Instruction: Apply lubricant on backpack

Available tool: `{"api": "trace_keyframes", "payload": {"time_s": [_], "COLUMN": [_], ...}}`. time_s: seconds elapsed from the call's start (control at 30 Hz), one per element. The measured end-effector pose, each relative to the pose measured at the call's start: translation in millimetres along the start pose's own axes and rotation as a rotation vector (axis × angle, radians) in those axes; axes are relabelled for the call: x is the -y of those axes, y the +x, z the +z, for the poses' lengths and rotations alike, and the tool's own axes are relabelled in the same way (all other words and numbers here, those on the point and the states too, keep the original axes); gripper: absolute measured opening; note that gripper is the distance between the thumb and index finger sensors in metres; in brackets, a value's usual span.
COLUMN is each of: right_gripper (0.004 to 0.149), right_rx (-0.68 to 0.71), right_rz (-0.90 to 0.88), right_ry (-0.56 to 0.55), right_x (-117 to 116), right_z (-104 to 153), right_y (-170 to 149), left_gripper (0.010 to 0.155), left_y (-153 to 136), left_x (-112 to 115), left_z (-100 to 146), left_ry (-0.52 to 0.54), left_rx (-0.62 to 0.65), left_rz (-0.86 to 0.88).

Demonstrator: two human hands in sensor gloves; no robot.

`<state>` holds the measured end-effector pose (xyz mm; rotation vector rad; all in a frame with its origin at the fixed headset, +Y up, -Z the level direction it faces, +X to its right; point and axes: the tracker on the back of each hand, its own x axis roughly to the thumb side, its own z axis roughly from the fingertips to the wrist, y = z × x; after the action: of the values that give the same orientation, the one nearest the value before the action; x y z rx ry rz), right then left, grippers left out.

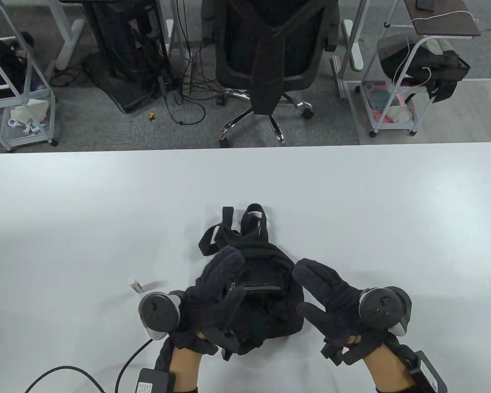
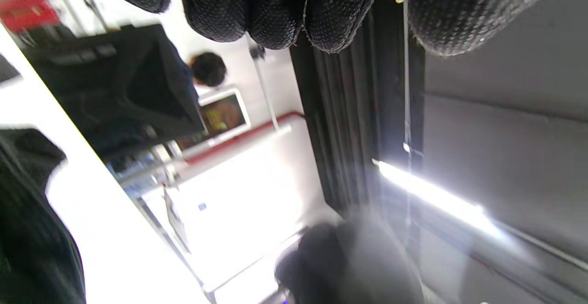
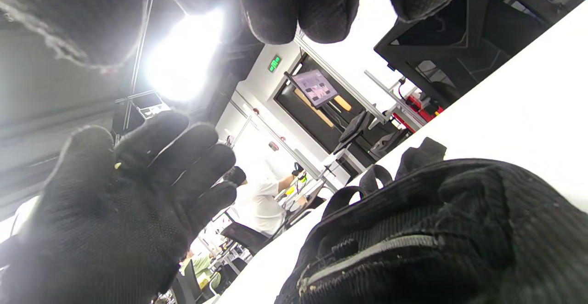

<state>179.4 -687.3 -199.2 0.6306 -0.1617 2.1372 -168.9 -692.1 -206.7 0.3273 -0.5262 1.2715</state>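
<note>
Both hands hover flat and spread, holding nothing: the left hand (image 1: 212, 294) above the backpack (image 1: 266, 303), the right hand (image 1: 331, 303) just beside its right flank. The backpack lies near the table's (image 1: 393, 213) near edge, around the middle, its front zipper (image 3: 367, 253) closed. A small white tube (image 1: 135, 285), probably the lubricant, stands untouched at its left. Judging by this, nothing is applied yet; picking up the tube comes first.
</note>
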Motion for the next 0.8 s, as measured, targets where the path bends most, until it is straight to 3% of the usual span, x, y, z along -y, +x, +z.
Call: {"api": "trace_keyframes", "payload": {"time_s": [0.17, 0.3, 0.43, 0.63, 0.7, 0.8], "right_gripper": [0.069, 0.068, 0.068, 0.068, 0.067, 0.067], "right_rx": [-0.010, -0.015, -0.028, -0.040, -0.039, -0.038], "right_rz": [0.000, 0.002, 0.003, -0.008, -0.009, -0.012], "right_ry": [0.030, 0.046, 0.060, 0.074, 0.071, 0.079], "right_x": [-5.0, -8.0, -10.5, -10.6, -10.1, -10.7], "right_z": [-0.5, -0.3, 0.7, 0.4, 0.6, 0.6], "right_y": [-4.1, -5.4, -9.1, -12.5, -12.4, -12.7], "left_gripper": [0.072, 0.076, 0.082, 0.093, 0.091, 0.079], "left_y": [-5.5, -21.6, -51.2, -73.4, -76.6, -80.8], "left_x": [-64.9, -104.6, -112.0, -109.7, -109.0, -107.1], "left_z": [11.9, 31.6, 43.8, 53.3, 54.8, 58.2], "left_ry": [0.239, 0.356, 0.355, 0.298, 0.267, 0.380], "left_rx": [-0.067, -0.257, -0.519, -0.944, -1.038, -1.045], "left_rz": [-0.092, -0.261, -0.296, -0.549, -0.626, -0.785]}}
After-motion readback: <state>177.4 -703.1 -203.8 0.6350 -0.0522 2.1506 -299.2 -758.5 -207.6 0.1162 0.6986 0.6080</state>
